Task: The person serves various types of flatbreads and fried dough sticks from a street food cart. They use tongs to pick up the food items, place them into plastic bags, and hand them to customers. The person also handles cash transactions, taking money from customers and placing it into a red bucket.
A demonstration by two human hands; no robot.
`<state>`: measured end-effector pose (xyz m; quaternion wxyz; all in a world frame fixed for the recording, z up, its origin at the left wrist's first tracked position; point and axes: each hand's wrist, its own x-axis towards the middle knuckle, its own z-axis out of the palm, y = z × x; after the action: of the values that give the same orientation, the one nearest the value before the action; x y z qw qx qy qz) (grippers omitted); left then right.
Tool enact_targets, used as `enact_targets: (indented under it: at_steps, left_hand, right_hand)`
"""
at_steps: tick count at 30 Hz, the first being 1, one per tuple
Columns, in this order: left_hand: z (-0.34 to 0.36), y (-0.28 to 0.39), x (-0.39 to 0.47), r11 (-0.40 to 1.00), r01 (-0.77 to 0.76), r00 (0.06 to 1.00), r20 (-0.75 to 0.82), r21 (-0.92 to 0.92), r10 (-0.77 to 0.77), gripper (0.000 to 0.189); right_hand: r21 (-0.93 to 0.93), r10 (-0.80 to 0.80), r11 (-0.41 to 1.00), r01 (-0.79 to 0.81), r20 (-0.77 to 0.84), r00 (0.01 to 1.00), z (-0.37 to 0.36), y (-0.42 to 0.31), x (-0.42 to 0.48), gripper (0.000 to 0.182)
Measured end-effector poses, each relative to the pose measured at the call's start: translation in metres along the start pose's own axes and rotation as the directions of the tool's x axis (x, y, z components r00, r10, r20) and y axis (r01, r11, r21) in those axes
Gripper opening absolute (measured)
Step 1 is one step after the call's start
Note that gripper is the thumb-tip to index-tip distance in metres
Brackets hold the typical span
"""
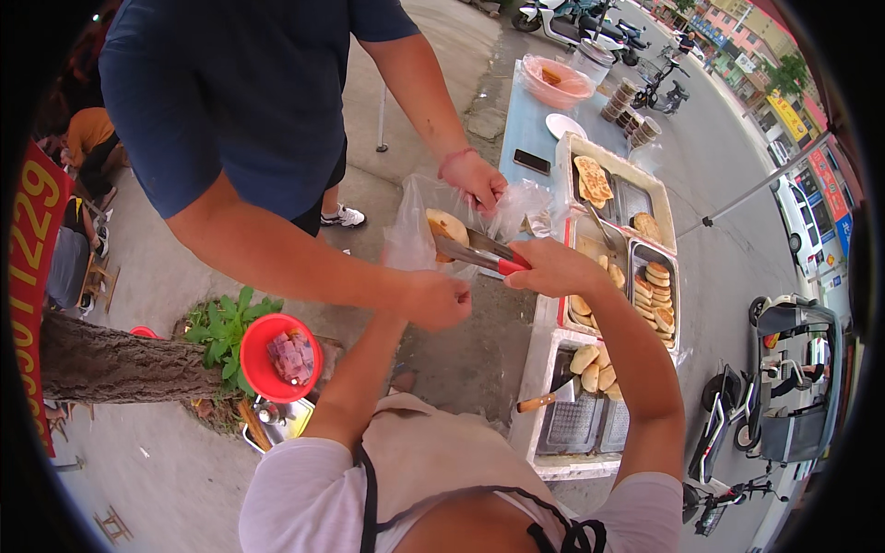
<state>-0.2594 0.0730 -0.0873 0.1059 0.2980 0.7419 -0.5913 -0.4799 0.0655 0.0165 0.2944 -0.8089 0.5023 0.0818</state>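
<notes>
My right hand [550, 266] grips metal tongs [477, 254] with red handles. Their jaws are around a filled flatbread [446, 231] at a clear plastic bag [408, 228]. My left forearm [366, 370] reaches up toward the bag, but the other person's forearm covers my left hand, so its grip cannot be made out. Opposite me a person in a dark blue shirt [269, 104] has one hand [477, 183] at the bag's plastic. That person's other hand [439, 301], fingers curled, crosses in front of my left wrist.
To the right, foam boxes [522, 428] hold metal trays of round breads [653, 294]. A wooden-handled knife [543, 401] and a spatula [600, 225] lie there. A phone [532, 161] and a pink basin [556, 81] sit on the blue table [515, 131]. A red basin [252, 352] holds paper notes.
</notes>
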Motion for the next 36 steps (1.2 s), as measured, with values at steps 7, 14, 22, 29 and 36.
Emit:
enact_targets:
  at_steps: [7,14,22,29,36]
  left_hand:
    - [0.029,-0.006,-0.006,0.989,0.136,0.991,0.014,-0.055,-0.136,0.016]
    - [0.065,-0.004,-0.038,0.95,0.096,0.983,0.121,0.297,-0.137,0.018]
    - [0.079,-0.025,0.027,0.125,-0.983,0.157,0.972,0.137,0.175,0.019]
    - [0.119,-0.002,0.024,0.182,-0.946,-0.236,0.956,-0.267,0.176,0.027]
    - [0.19,0.097,0.037,0.107,-0.994,-0.019,0.992,-0.033,0.129,0.057]
  right_hand:
    - [-0.48,0.032,0.876,-0.049,-0.045,0.998,0.0,-0.032,0.035,0.032]
    - [-0.216,0.049,0.955,-0.205,-0.567,0.822,0.012,-0.047,-0.068,0.056]
    - [0.635,0.627,0.769,-0.072,-0.728,0.277,0.245,0.07,-0.208,0.069]
    - [0.902,0.994,-0.113,0.418,0.107,0.04,0.392,0.094,-0.304,0.033]
    - [0.81,0.954,-0.234,0.538,0.298,-0.034,0.429,0.154,-0.332,0.023]
